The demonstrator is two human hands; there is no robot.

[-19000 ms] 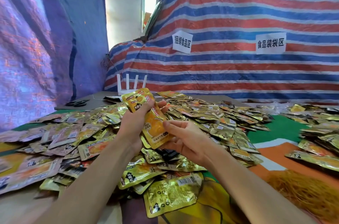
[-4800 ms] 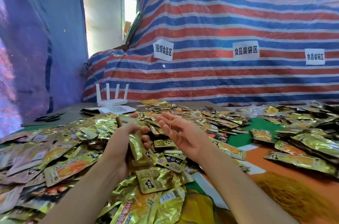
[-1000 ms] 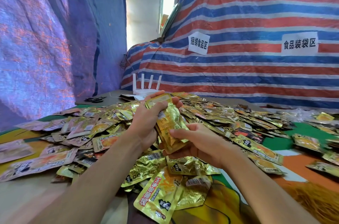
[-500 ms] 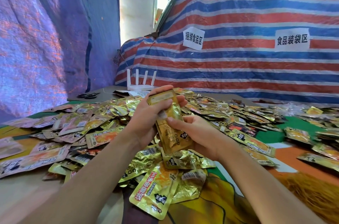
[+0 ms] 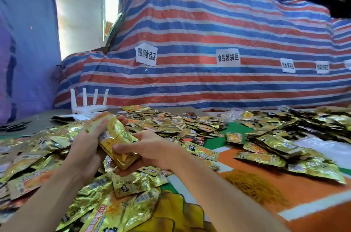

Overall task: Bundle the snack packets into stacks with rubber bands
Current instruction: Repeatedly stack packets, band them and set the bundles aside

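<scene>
Above the loose packets (image 5: 133, 184), left fingers (image 5: 98, 125) curl over the stack (image 5: 117, 134)'s top; right fingers (image 5: 123, 149) clasp its bottom.

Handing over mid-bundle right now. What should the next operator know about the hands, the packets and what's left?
Left hand grips the upper end of the stack of packets. Right hand grips its lower end, thumb on top.
Done: one stack gathered. A thin band seems to cross its middle, but I can't confirm that.
Rubber bands lie heaped to the right.
Left: loose packets lie spread all around, unbundled.
</scene>
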